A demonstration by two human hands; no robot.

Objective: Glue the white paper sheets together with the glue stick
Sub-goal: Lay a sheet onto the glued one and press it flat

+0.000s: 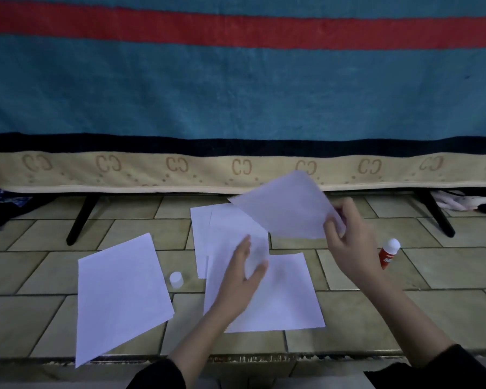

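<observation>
Lifted white paper sheet point(285, 204) pinched in right hand point(345, 237) above flat white sheet point(281, 299) on tiled floor point(362, 313). Left hand point(243, 276) open, flat on that sheet. Uncapped red glue stick point(387, 254) right of it. Risk: misaligned landing, wrinkles, glue drying.

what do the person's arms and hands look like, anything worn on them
Both hands are bare: no gloves, and no rings, watch or bracelets that can be made out on the left hand or the right hand. The forearms are uncovered, with dark, apparently black sleeves pushed up towards the elbows: left sleeve, right sleeve.
</observation>
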